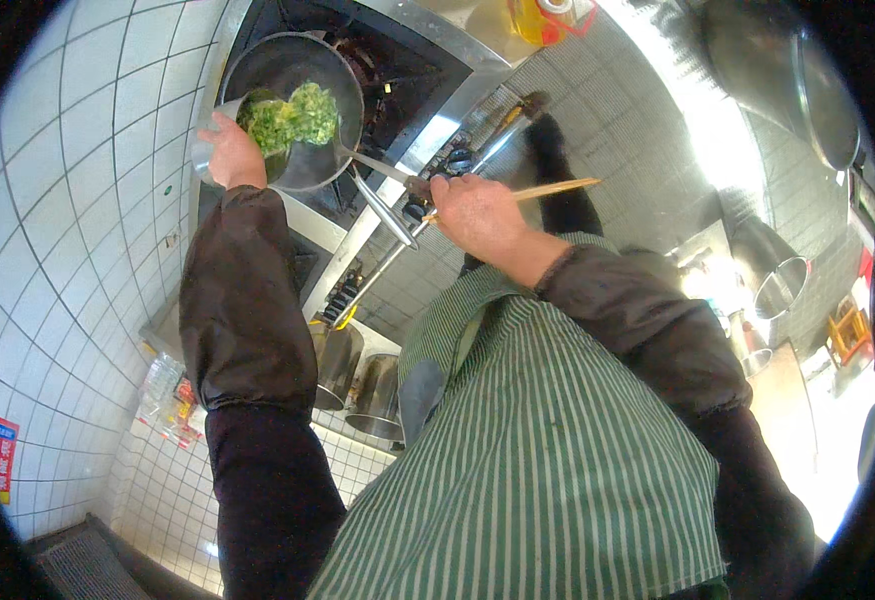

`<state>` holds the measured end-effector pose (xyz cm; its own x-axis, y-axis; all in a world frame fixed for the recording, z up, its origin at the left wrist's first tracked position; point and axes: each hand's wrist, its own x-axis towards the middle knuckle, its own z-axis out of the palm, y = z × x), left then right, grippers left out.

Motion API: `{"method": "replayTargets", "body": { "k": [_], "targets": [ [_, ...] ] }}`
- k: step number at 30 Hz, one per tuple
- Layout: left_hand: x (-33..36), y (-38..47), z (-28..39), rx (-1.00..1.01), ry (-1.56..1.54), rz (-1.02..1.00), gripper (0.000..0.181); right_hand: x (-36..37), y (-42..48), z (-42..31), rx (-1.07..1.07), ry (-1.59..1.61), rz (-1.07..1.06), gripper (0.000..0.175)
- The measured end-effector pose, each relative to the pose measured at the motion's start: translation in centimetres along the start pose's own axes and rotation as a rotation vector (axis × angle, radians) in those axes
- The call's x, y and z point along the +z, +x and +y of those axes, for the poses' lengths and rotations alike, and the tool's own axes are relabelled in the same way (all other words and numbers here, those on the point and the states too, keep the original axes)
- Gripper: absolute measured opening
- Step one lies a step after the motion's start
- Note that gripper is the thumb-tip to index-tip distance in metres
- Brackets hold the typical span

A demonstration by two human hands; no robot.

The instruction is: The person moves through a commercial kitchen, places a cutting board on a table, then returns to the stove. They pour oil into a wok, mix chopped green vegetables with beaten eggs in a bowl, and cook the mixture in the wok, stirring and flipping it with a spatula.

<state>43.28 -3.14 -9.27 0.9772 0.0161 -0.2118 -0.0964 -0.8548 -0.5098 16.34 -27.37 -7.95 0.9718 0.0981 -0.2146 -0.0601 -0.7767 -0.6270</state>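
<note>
My left hand [235, 152] grips a metal bowl [203, 150], tipped over the left side of a dark frying pan [257, 64]. A wet-looking mixture of chopped greens [311, 112], with some yellow in it, spills from the bowl's mouth into the pan. My right hand [481, 214] is closed around the handle of a metal spatula [381, 166] and also holds wooden chopsticks [557, 189]. The spatula's head is at the pan's right inner side, partly hidden. The pan's metal handle [385, 210] points towards me, below the spatula.
The pan stands on a gas stove [415, 56], with control knobs [458, 160] and a metal rail [377, 270] along its front. White tiled wall [69, 187] rises close on the left. Metal pots [375, 397] stand below left. A container of yellow liquid [538, 22] sits beyond the stove.
</note>
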Motion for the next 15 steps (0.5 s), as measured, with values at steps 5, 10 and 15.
{"method": "replayTargets", "body": {
  "k": [5,10,15],
  "targets": [
    [-0.7,0.2,0.9,0.013,0.024,0.039,0.058,0.3,0.0,-0.3,0.001,-0.018,-0.01,0.015],
    [-1.2,0.5,0.7,0.021,0.032,0.043,0.059,0.3,0.3,-0.7,-0.009,-0.015,-0.018,0.015],
    [-1.8,0.3,-0.3,0.066,0.031,0.062,0.062,0.3,0.6,-0.9,-0.016,-0.037,0.008,0.013]
  ]
}}
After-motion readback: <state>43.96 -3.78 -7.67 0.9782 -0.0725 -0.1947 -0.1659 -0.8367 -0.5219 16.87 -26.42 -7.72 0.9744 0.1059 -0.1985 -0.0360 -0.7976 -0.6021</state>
